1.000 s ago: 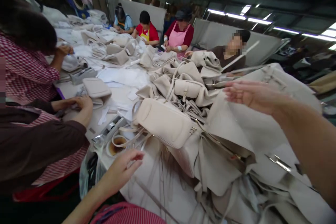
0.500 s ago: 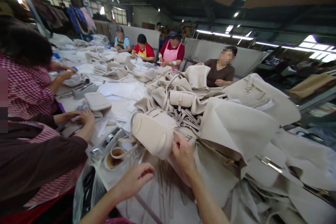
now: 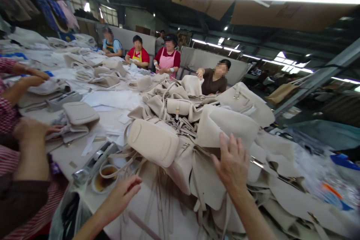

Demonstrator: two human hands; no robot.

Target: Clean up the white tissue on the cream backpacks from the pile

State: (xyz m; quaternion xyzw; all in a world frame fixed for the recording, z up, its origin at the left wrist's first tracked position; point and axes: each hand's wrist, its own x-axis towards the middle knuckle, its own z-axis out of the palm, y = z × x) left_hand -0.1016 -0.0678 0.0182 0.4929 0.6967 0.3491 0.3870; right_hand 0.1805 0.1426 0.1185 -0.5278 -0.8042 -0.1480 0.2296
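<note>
The worktop (image 3: 64, 160) spreads beyond both grips, its near edge left of the left grip (image 3: 120, 197). Beige bags (image 3: 176, 92) heap ahead of and around the right grip (image 3: 231, 159), which is spread wide at a large pale flap (image 3: 229, 120); contact is unclear. The left grip is empty, loosely curled. Ahead of it lies a boxy bag (image 3: 153, 142); left of it, a long tray (image 3: 94, 160) holds metallic items, and a bowl (image 3: 97, 190) holds brown liquid (image 3: 103, 180). Strap-strewn room opens between the grips.
</note>
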